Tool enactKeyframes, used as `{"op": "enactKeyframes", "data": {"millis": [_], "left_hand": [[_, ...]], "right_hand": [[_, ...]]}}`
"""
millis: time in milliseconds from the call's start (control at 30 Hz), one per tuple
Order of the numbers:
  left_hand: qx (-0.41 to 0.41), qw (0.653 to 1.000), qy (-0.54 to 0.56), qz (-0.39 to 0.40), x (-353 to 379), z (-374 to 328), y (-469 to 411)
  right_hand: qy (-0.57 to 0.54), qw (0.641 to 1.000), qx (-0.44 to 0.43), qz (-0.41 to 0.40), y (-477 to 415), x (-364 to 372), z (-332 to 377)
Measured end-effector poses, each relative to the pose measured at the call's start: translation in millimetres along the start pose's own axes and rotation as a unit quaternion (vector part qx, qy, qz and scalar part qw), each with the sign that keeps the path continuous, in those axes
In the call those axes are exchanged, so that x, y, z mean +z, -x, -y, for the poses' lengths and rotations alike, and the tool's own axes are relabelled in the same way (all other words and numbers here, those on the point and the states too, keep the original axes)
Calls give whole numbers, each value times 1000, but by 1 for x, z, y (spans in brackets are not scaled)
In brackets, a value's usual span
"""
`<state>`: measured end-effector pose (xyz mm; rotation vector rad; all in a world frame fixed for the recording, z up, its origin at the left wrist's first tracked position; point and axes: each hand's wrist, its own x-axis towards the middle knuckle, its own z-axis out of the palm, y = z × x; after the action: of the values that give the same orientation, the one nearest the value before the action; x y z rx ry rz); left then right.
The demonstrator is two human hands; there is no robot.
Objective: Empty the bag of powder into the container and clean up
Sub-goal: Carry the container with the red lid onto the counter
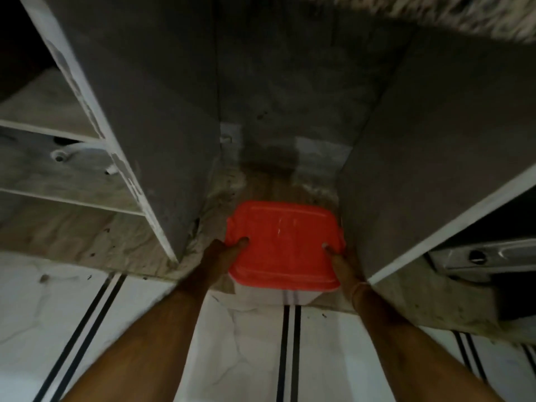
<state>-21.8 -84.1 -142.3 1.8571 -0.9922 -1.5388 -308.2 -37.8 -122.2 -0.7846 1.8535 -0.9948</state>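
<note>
Two bare forearms reach forward from the bottom of the head view, over a white tiled floor point(130, 309) crossed by paired black lines. Both meet at the container point(285, 248), a pale box with a red lid that sits at the mouth of a low cabinet bay, its near end overhanging the bay's front edge above the floor.

Left of the container, the left hand point(224, 250) grips its side, the thumb lying on the lid's left rim and the fingers hidden below. Right of the container, the right hand point(343, 261) clasps the other side the same way, thumb tip on the lid near the right corner. A thin band circles that wrist. Both hands are closed on the container.

Room around the container is tight at the sides. An open grey cabinet door point(162, 158) stands just left of it, its white edge running down to the bay's front lip. A second grey door point(435, 169) stands just right of the container, almost touching the right hand. Beyond the container the bay floor point(278, 181) lies open, stained dark and brown up to the back wall.

Further left of the container, past the left door, white shelves point(58, 163) hold a pale rounded item, too blurred to identify. Far right of the container, behind the right door, a shiny metal object point(487, 256) lies in a dark compartment.
</note>
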Motion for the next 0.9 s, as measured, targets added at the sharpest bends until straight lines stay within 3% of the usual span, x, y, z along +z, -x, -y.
{"op": "enactKeyframes", "data": {"millis": [200, 400, 567, 700, 900], "left_hand": [[23, 996, -65, -51, -39, -50, 129], [42, 991, -58, -109, -103, -113, 285], [7, 980, -112, -162, -161, -180, 429], [5, 974, -138, -181, -198, -236, 496], [75, 974, -147, -153, -253, -340, 556]], "right_hand": [[26, 998, -6, -58, 117, -25, 78], [72, 997, -17, -3, 249, -67, 156], [69, 997, -1, 29, 362, -107, 253], [83, 995, -15, 44, 421, -131, 319], [76, 995, -52, 46, 472, -163, 428]]}}
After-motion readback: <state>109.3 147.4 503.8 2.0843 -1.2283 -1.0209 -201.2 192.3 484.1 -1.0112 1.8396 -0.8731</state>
